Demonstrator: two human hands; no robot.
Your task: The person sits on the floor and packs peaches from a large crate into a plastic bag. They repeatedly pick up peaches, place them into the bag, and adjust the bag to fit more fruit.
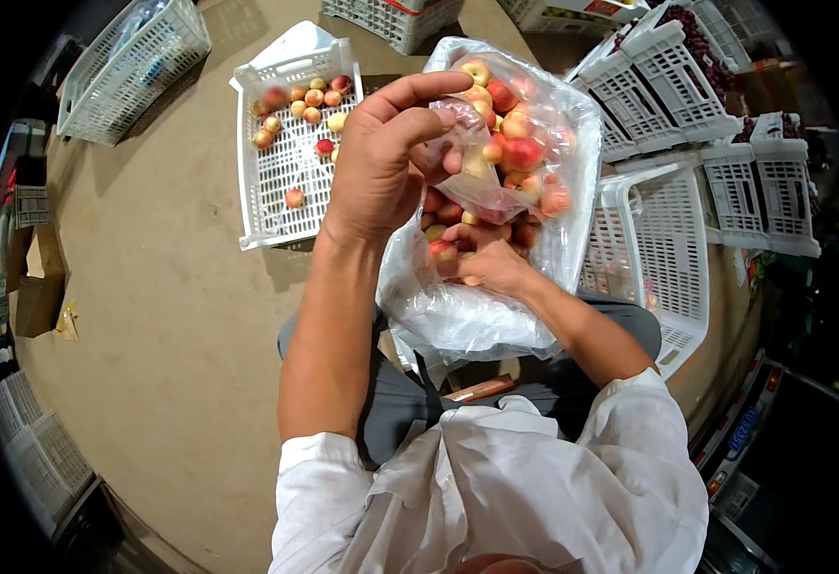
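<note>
My left hand (pixel 387 147) is raised over the lined crate, index finger stretched out. Its thumb and other fingers pinch a clear plastic bag (pixel 473 154), which drapes over red and yellow nectarines (pixel 522 153). Lower down in the same crate, my right hand (pixel 491 260) reaches among the fruit. A red nectarine (pixel 442 250) sits between its thumb and fingers. White translucent plastic sheeting (pixel 477 323) lines this crate and hangs over its near edge, close to my knees. To the left, a white plastic crate (pixel 276 208) holds scattered smaller nectarines (pixel 311 115); one there is blurred.
An upright-slatted white crate (pixel 670 251) stands tilted at right. Beyond it are crates of dark grapes (pixel 678 79). Another white crate (pixel 136 79) with plastic inside is at upper left. A cardboard box (pixel 39 287) lies far left. A vehicle's rear (pixel 742 445) shows at lower right.
</note>
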